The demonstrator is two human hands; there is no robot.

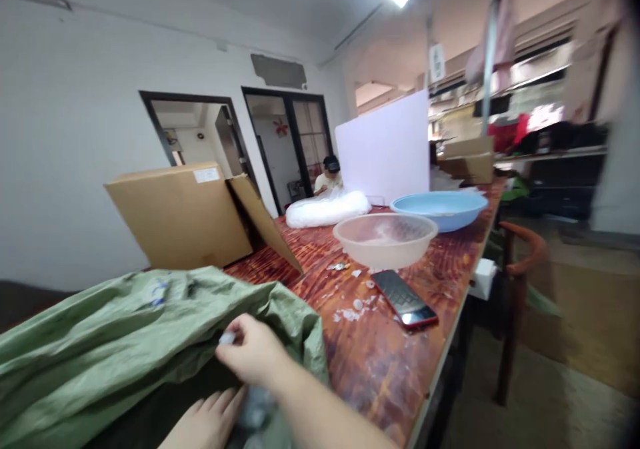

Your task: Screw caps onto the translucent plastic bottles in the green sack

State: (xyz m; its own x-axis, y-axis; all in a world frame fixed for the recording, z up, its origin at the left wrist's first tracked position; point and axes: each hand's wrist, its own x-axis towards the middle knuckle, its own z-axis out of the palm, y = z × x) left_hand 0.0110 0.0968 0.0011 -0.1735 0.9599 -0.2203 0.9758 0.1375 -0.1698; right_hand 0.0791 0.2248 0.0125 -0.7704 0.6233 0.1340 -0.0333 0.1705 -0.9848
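A large green woven sack lies at the lower left with its dark mouth facing me. Over that mouth, my right hand pinches a small translucent whitish piece between thumb and fingertips; its exact kind is unclear. Lower down, my left hand is inside the opening, its fingers stretched out side by side, with no held thing visible. Just right of those fingers are several similar whitish pieces, blurred and partly covered by my right forearm.
On the reddish-brown table are a phone, a whitish basin, a blue basin and white crumbs. A cardboard box stands behind the sack. A person sits beyond a white plastic bundle. A wooden chair is at right.
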